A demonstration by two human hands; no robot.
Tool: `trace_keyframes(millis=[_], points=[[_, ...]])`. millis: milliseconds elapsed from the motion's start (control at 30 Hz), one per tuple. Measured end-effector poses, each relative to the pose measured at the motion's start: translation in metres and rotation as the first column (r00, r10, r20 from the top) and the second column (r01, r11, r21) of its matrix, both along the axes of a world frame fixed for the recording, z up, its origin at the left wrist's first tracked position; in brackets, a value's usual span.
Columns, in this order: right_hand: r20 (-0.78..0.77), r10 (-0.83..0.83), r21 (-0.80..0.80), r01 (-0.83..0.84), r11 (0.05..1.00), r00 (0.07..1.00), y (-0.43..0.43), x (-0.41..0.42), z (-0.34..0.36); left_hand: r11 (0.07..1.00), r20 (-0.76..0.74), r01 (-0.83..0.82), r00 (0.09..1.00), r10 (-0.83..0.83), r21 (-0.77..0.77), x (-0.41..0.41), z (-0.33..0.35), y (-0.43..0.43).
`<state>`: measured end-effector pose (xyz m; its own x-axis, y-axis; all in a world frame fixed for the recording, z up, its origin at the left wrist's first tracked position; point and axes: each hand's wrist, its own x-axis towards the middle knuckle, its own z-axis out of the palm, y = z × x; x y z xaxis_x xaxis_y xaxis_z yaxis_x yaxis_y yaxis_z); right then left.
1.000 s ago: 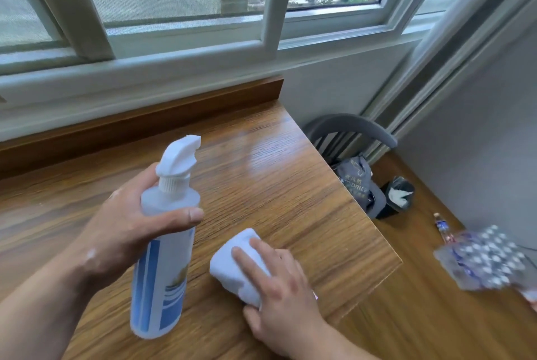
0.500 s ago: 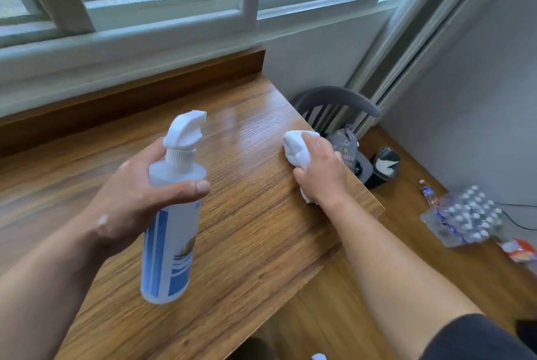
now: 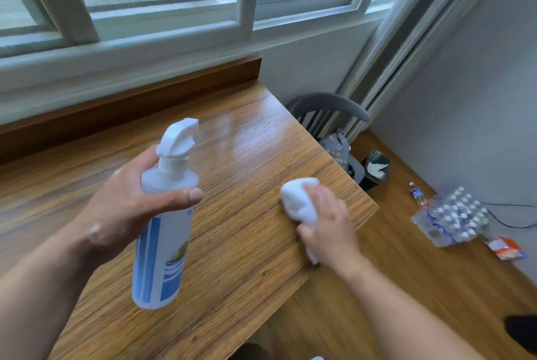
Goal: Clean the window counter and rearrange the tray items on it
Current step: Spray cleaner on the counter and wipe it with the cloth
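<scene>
My left hand grips a white spray bottle with a blue label, held upright above the wooden counter, its nozzle pointing right. My right hand presses a crumpled white cloth onto the counter near its right edge. The counter surface shines wet toward the far right corner. No tray is in view.
The window frame and a wooden ledge run along the counter's far side. Right of the counter stand a grey chair with a grey bag, a small black bin, a pack of water bottles and a snack wrapper on the floor.
My right hand slid the cloth from the near side out to the far right edge, then back toward me along that edge. The bottle stayed held in my left hand.
</scene>
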<state>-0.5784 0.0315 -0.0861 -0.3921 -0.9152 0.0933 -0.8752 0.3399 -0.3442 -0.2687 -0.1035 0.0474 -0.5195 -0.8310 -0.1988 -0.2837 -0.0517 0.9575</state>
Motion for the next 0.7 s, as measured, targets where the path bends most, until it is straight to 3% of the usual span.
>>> trace_keyframes(millis=[133,300,367,467,567,700], points=[[0.032,-0.343,0.056,0.341,0.938,0.939,-0.013,-0.075,0.009,1.0,0.018,0.006,1.0,-0.005,-0.022,0.004,0.002,0.0],[0.051,-0.444,0.069,0.441,0.895,0.894,-0.011,-0.043,0.012,0.999,0.007,-0.01,1.0,0.01,-0.032,0.014,0.002,-0.002],[0.021,-0.329,0.085,0.326,0.941,0.944,-0.008,-0.002,0.009,0.999,-0.004,-0.025,1.0,0.025,-0.032,0.019,0.0,-0.004],[-0.03,0.074,0.058,-0.072,0.996,0.997,-0.006,0.064,0.001,0.999,-0.012,-0.046,0.999,0.045,-0.021,0.026,-0.003,-0.008],[0.005,0.462,0.108,-0.46,0.881,0.887,-0.02,0.079,0.008,0.998,-0.001,-0.065,0.998,0.065,-0.025,0.032,-0.007,-0.012],[0.079,0.614,0.206,-0.616,0.761,0.785,-0.031,0.059,0.026,0.992,0.0,-0.121,0.993,0.121,-0.036,0.04,-0.008,-0.015]])
